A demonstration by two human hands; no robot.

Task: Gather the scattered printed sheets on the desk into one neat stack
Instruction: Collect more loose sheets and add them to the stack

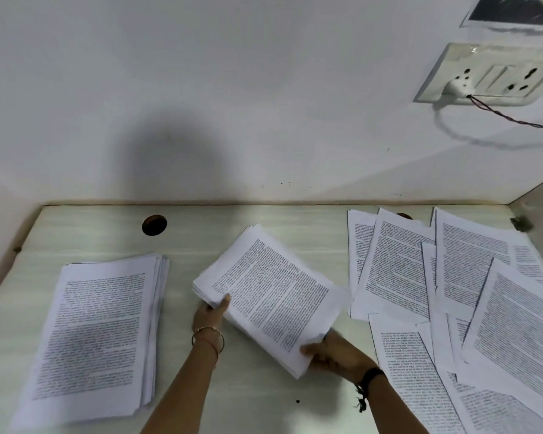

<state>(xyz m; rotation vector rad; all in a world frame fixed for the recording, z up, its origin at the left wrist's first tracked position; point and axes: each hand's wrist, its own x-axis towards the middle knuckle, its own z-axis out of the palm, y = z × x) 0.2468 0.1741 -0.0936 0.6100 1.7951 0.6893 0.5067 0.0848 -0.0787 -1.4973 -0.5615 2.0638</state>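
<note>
A bundle of printed sheets [270, 292] is held tilted above the middle of the desk [232, 223]. My left hand [209, 314] grips its left corner, thumb on top. My right hand [333, 355] grips its near right corner. On the left of the desk lies a thick stack of printed sheets [98, 336], edges slightly uneven. Several scattered printed sheets [452, 292] overlap one another across the right side, reaching the desk's right and near edges.
A round cable hole [154, 224] sits in the desk at the back left. The white wall rises right behind the desk. A wall socket panel [489, 76] with a plug and a thin cord [514, 120] is at the upper right.
</note>
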